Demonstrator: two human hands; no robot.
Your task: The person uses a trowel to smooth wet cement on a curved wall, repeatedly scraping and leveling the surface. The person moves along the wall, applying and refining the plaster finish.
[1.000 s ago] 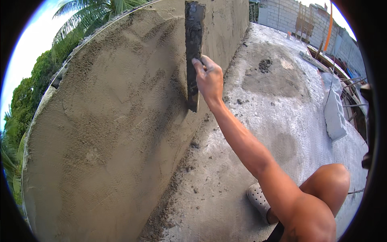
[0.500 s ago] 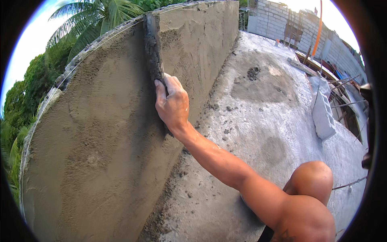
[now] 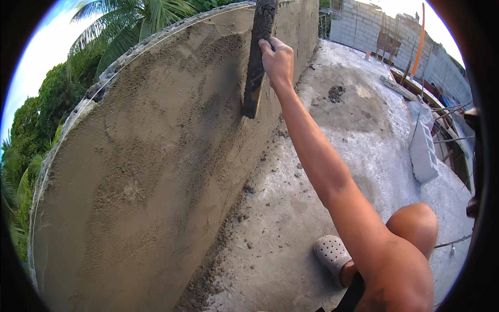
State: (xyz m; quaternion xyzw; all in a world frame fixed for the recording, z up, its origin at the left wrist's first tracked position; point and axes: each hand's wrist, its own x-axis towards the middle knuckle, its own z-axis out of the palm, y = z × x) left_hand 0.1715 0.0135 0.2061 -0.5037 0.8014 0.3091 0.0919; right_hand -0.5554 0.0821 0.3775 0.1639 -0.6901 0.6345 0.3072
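My right hand (image 3: 276, 62), reaching up from the lower right, grips a long, dark, mortar-caked straightedge (image 3: 254, 88). It stands nearly upright at the freshly plastered grey wall (image 3: 140, 192), near the top middle of my view, its upper end leaving the picture. The plaster around it is rough in patches and streaked. My left hand is out of sight.
A concrete floor (image 3: 353, 156) with mortar crumbs runs along the wall. My foot in a pale clog (image 3: 330, 252) rests on it. At the right are hollow blocks (image 3: 423, 156), rods and boards beside an opening. A block wall (image 3: 364, 26) stands behind; palms (image 3: 119, 31) rise at left.
The straightedge in my right hand went leftward along the wall and somewhat down by half a second ago; now it is back to the right and higher, above where it was a second ago.
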